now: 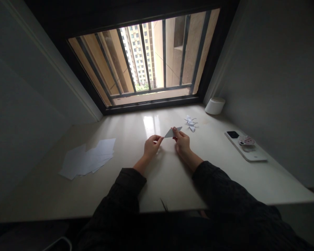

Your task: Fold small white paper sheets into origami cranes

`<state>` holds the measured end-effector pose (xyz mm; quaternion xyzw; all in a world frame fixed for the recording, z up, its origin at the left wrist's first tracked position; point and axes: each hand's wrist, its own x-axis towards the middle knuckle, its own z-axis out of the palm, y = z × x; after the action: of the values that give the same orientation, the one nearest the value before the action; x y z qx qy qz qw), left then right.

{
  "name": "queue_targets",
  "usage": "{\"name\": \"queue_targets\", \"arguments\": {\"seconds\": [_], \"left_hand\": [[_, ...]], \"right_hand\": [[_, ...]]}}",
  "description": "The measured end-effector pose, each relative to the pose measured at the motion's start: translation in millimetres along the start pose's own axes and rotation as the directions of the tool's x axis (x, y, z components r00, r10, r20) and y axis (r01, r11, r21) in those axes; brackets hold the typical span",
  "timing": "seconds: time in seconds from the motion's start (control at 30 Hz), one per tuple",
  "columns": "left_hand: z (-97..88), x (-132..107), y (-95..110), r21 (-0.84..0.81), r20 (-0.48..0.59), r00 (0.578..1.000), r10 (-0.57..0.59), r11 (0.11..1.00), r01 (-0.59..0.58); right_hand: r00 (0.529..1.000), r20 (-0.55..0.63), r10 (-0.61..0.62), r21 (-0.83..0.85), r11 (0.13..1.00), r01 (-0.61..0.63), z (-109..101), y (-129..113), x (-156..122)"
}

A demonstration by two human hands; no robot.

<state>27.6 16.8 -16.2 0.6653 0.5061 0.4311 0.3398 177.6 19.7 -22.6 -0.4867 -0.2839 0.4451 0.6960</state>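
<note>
A small folded piece of paper (170,133), shaped like a slanted diamond and grey in the shade, is held up between both hands above the white surface. My left hand (153,144) pinches its left tip between thumb and fingers. On the other side, my right hand (181,140) grips the right part, with a finger lying over the paper. Just beyond my right hand lie some small folded white paper figures (191,123) with thin pointed ends, close together. Their exact number is hard to make out.
Loose sheets of white paper (87,158) overlap on the left of the white counter (170,188). To the right lies a white phone (247,148) with a round grip on its back. A white rounded object (215,105) stands in the far right corner by the barred window (149,62).
</note>
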Motion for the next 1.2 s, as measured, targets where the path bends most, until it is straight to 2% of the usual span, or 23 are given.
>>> {"name": "queue_targets", "arguments": {"seconds": [0.13, 0.23, 0.37, 0.5, 0.67, 0.8, 0.87, 1.0, 1.07, 1.2], "left_hand": [[-2.2, 1, 0, -0.048, -0.052, 0.998, -0.037, 0.998, 0.034], [-1.5, 0, 3, -0.150, -0.016, 0.999, -0.028, 0.988, 0.025], [2.1, -3, 8, -0.196, 0.051, 0.998, -0.034, 0.980, 0.043], [2.7, -3, 10, -0.282, 0.053, 0.989, -0.141, 0.948, 0.150], [-2.1, 0, 8, -0.398, 0.048, 0.968, -0.247, 0.884, 0.245], [-5.8, 1, 8, -0.440, 0.031, 0.959, -0.281, 0.858, 0.266], [-7.8, 1, 9, -0.437, 0.033, 0.960, -0.277, 0.860, 0.263], [-12.6, 2, 10, -0.375, 0.068, 0.965, -0.253, 0.890, 0.260], [-14.5, 3, 10, -0.357, 0.092, 0.963, -0.254, 0.894, 0.270], [-14.9, 3, 10, -0.390, 0.112, 0.958, -0.265, 0.875, 0.287]], "right_hand": [[1.000, -0.016, 0.020, 0.065, 0.998, -0.019, 0, -1, 1], [0.998, 0.010, 0.067, 0.115, 0.991, -0.068, 1, -2, 0], [0.988, 0.123, 0.090, 0.076, 0.992, -0.100, 1, -2, -4], [0.974, 0.212, 0.082, -0.007, 0.997, -0.082, 0, -2, -5], [0.934, 0.355, -0.046, -0.020, 0.998, 0.057, 0, -13, -5], [0.806, 0.583, -0.106, -0.033, 0.988, 0.153, -1, -27, -10], [0.767, 0.631, -0.121, -0.072, 0.974, 0.214, -3, -30, -12], [0.761, 0.635, -0.137, -0.164, 0.938, 0.305, -5, -28, -10], [0.742, 0.655, -0.142, -0.194, 0.918, 0.346, -6, -25, -7], [0.741, 0.657, -0.142, -0.218, 0.905, 0.366, -9, -22, -1]]}}
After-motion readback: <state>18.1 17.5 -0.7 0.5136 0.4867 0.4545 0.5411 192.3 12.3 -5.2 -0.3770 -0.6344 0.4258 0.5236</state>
